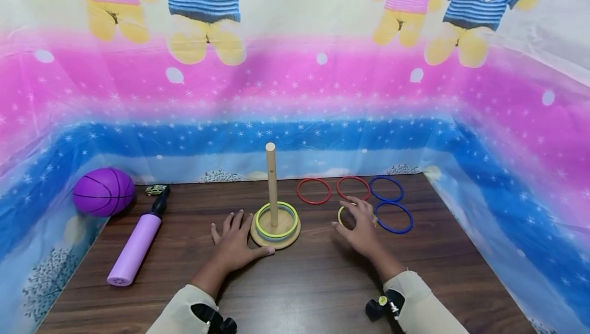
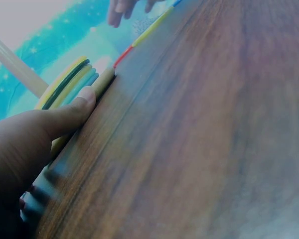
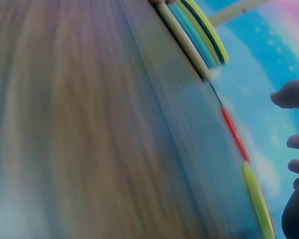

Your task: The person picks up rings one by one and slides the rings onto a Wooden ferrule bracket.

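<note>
A wooden ring-toss stand has an upright peg and a round base, with several rings stacked around the peg. The top ring is yellow; dark, yellow and light blue edges show below it in the left wrist view. My left hand rests at the base's left and front, fingers spread, thumb touching the base edge. To the right, my right hand hovers over a loose yellow ring, fingers apart and holding nothing. The hand partly hides that ring in the head view.
Two red rings and two blue rings lie around the yellow one. At left are a purple ball, a lilac hand pump and a small toy car. A printed cloth backdrop surrounds the wooden table.
</note>
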`<move>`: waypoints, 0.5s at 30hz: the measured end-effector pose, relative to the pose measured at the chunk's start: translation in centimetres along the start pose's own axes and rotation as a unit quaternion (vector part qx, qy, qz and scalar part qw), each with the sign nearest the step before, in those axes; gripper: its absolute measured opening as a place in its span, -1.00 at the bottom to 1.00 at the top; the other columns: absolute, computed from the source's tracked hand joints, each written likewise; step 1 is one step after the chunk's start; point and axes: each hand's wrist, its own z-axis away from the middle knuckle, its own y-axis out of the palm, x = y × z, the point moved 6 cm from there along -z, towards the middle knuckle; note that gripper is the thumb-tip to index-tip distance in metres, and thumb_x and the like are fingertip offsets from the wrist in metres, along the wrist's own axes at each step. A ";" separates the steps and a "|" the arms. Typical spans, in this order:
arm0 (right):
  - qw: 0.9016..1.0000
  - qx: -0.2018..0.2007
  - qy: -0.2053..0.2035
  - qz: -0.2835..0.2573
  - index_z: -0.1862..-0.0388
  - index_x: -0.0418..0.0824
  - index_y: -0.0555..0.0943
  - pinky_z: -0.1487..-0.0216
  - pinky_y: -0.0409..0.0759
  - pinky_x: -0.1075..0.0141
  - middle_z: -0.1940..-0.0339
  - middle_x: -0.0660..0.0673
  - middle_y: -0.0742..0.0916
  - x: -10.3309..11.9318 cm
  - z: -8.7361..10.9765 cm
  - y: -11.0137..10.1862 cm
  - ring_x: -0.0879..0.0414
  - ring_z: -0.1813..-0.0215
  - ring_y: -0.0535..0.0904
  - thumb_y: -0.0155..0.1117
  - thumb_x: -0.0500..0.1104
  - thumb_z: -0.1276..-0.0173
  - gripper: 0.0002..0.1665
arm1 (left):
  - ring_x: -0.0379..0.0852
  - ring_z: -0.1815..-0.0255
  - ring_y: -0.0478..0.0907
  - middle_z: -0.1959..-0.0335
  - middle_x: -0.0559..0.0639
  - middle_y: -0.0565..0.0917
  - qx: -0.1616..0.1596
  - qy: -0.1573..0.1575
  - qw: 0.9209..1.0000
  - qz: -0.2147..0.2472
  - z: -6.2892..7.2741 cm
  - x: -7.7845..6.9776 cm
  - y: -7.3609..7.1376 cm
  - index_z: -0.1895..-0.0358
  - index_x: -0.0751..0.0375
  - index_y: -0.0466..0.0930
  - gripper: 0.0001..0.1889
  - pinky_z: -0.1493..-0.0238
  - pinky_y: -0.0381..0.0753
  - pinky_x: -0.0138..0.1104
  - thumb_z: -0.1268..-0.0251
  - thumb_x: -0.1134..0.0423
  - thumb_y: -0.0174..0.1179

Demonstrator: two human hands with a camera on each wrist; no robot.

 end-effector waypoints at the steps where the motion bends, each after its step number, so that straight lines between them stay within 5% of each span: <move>1: 1.000 0.002 0.000 0.005 -0.49 -0.28 0.62 -0.47 -0.04 -0.60 -0.63 -0.34 0.49 -0.4 0.0 -0.4 -0.44 -0.66 0.15 0.61 -0.07 -0.37 -0.24 | 0.46 -0.82 -0.13 -0.80 0.35 0.09 0.000 0.000 1.000 0.000 0.0 0.0 0.0 -0.77 0.09 0.21 0.28 -0.56 -0.38 0.65 -0.12 -0.64 0.37; 15: 0.997 0.024 0.024 0.065 -0.56 -0.21 0.56 -0.45 -0.09 -0.64 -0.69 -0.34 0.40 -4.5 0.5 -3.9 -0.46 -0.73 0.02 0.70 0.11 -0.29 -0.05 | 0.47 -0.82 -0.13 -0.81 0.35 0.08 0.006 -0.002 1.000 -0.007 0.0 0.0 0.2 -0.77 0.12 0.18 0.31 -0.56 -0.38 0.65 -0.11 -0.65 0.36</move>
